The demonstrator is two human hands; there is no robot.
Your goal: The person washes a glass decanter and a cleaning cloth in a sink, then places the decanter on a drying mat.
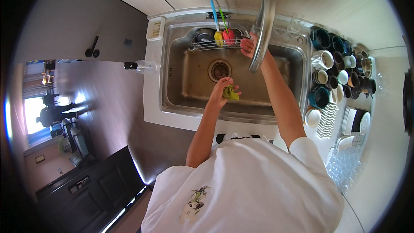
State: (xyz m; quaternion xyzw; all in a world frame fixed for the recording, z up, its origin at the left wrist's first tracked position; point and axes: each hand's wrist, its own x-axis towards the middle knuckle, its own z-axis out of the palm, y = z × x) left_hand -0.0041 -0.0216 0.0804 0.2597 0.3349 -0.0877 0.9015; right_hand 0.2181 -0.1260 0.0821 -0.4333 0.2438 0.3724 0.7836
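Observation:
My left hand [221, 91] is over the front part of a stainless steel sink [194, 94], closed around a crumpled yellow-green thing [231, 94]. Whether that is cloth or leaf I cannot tell. My right hand [249, 47] reaches to the back of the sink, beside the base of the curved metal faucet [266, 29]. Its fingers are apart and nothing shows in them; the faucet's spout hides part of the hand and wrist. Left of my right hand is a wire rack [210, 46] holding a yellow sponge brush [219, 38] and a red one [228, 37]. Below lies the drain [220, 70].
Several cups and bowls crowd the right counter, with a teal bowl [319, 97] among them. Glasses [292, 27] stand behind the sink's right corner. A clear bottle [144, 66] with a black top and a white soap dish [156, 28] are at the left. A person [53, 115] is far off.

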